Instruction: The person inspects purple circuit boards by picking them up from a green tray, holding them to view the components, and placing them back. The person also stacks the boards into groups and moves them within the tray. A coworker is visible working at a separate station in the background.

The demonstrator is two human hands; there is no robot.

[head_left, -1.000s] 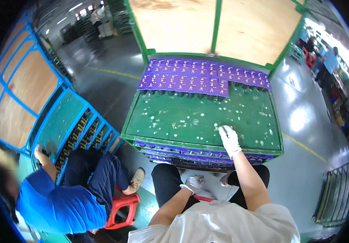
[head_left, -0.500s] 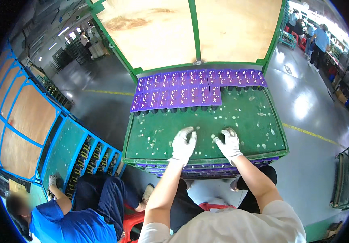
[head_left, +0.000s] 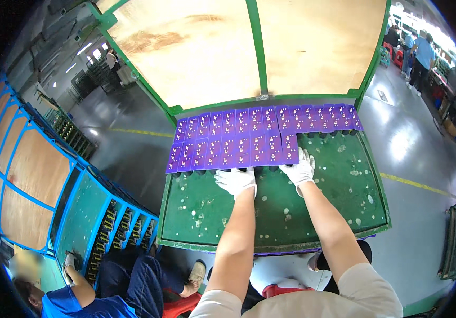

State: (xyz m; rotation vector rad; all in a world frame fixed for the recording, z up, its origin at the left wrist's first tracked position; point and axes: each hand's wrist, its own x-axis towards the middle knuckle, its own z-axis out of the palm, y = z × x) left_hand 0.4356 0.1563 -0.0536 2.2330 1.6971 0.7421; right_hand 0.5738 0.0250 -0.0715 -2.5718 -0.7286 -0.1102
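In the head view, a green tray (head_left: 313, 222) with a raised rim sits in front of the person, speckled with pale spots. Purple cards (head_left: 238, 143) lie in neat rows across its far part, reaching from the far left corner to the far right corner; the nearer row stops short, ending about halfway along.

The left hand (head_left: 237, 181), in a white glove, lies flat with fingers spread at the near edge of the purple cards, its fingertips touching or just under the edge of the nearest row (which of the two I cannot tell). It grips nothing that shows.

The right hand (head_left: 300, 170), also gloved in white, rests open just beside the right end of that shorter row, fingers pointing toward the far edge of the tray and touching the last card's corner. It holds nothing visible.

To the left stands a blue rack (head_left: 79, 212), and a person in blue (head_left: 74, 302) crouches near its lower end.
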